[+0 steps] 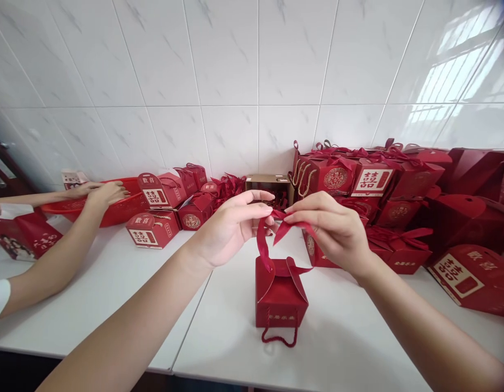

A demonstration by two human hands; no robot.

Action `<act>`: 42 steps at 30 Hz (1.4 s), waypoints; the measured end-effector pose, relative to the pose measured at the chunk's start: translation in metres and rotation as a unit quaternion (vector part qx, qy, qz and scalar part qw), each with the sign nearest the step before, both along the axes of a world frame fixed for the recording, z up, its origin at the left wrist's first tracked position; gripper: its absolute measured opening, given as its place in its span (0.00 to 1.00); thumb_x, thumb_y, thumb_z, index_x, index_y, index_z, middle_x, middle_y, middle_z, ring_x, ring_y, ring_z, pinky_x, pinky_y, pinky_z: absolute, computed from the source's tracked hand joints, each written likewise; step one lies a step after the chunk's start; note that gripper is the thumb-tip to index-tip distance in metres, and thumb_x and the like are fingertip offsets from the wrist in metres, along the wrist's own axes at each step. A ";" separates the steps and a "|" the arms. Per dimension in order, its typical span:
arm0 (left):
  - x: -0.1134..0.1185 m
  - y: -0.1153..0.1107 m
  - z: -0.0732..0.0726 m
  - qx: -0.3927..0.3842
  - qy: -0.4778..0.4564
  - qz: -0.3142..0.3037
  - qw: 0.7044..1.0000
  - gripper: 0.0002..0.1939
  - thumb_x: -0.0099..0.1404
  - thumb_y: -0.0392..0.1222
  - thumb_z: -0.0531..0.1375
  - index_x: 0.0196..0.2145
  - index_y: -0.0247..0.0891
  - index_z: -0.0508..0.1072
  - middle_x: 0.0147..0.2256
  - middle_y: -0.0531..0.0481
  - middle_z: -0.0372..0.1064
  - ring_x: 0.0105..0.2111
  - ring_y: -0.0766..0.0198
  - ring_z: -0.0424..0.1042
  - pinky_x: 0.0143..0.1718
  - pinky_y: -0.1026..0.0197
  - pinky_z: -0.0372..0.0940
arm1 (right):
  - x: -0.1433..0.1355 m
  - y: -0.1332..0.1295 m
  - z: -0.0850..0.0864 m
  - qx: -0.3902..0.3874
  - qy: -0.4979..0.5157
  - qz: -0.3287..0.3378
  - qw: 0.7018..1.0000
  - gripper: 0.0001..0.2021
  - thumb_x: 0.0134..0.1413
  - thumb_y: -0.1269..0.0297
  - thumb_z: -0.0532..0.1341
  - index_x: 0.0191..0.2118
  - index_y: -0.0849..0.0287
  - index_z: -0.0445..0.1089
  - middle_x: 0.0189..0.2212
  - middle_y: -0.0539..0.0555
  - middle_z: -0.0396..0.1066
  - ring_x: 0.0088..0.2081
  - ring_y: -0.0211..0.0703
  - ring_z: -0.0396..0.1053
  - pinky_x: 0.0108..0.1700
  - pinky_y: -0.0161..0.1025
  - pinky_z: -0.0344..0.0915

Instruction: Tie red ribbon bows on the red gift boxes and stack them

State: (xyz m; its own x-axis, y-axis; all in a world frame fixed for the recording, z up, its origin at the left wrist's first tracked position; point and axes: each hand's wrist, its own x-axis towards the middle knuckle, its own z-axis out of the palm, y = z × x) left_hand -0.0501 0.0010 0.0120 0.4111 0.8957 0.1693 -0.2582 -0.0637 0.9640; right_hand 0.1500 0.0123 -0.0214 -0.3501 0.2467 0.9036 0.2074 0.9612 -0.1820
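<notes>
A small red gift box (281,296) stands on the white table in front of me, its rope handle hanging down the near side. From its top a dark red ribbon (263,245) rises to my hands. My left hand (239,223) pinches one part of the ribbon between thumb and fingers, above and slightly left of the box. My right hand (331,226) grips another part of it between thumb and fingertips, just right of the left hand. A short ribbon end hangs between the two hands.
On the right are stacked red gift boxes (370,179); more boxes (151,228) stand left of centre. A cardboard carton (268,178) is against the tiled wall. At far left a co-worker's hands (107,193) reach over a red basin (121,212), near a red paper bag (26,234).
</notes>
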 end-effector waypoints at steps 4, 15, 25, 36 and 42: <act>0.001 0.000 -0.005 -0.001 -0.008 -0.004 1.000 0.11 0.58 0.37 0.61 0.41 0.37 0.74 0.26 0.50 0.72 0.30 0.63 0.72 0.34 0.60 0.66 | 0.004 0.002 -0.006 0.159 -0.059 -0.101 0.980 0.16 0.56 0.77 0.58 0.45 0.51 0.74 0.39 0.54 0.76 0.41 0.46 0.67 0.40 0.44 0.69; -0.041 -0.016 -0.043 0.465 0.322 0.383 0.730 0.14 0.56 0.38 0.63 0.41 0.48 0.78 0.24 0.54 0.69 0.25 0.64 0.65 0.34 0.64 0.62 | 0.031 -0.026 -0.045 -0.038 0.094 -0.258 0.961 0.06 0.55 0.72 0.59 0.29 0.57 0.71 0.36 0.57 0.72 0.36 0.45 0.71 0.37 0.42 0.68; -0.123 -0.024 -0.136 0.256 0.553 0.194 0.768 0.10 0.61 0.45 0.56 0.39 0.47 0.75 0.35 0.48 0.69 0.32 0.59 0.69 0.35 0.61 0.65 | 0.128 -0.046 -0.138 -0.224 -0.115 -0.430 0.867 0.09 0.55 0.57 0.59 0.33 0.56 0.70 0.29 0.55 0.72 0.26 0.43 0.69 0.21 0.37 0.65; -0.025 -0.017 -0.119 0.033 0.327 0.184 0.927 0.14 0.60 0.53 0.58 0.37 0.41 0.65 0.41 0.47 0.67 0.44 0.57 0.69 0.42 0.57 0.67 | 0.026 -0.029 -0.101 -0.350 -0.157 -0.110 0.917 0.20 0.58 0.55 0.58 0.54 0.56 0.62 0.39 0.56 0.72 0.38 0.43 0.71 0.41 0.42 0.70; -0.021 -0.019 -0.130 0.045 0.327 0.172 0.928 0.19 0.61 0.52 0.59 0.47 0.43 0.65 0.51 0.44 0.63 0.50 0.54 0.65 0.46 0.55 0.65 | 0.011 -0.020 -0.108 -0.394 -0.163 -0.023 0.904 0.26 0.57 0.54 0.58 0.59 0.57 0.60 0.51 0.61 0.69 0.43 0.46 0.71 0.43 0.43 0.69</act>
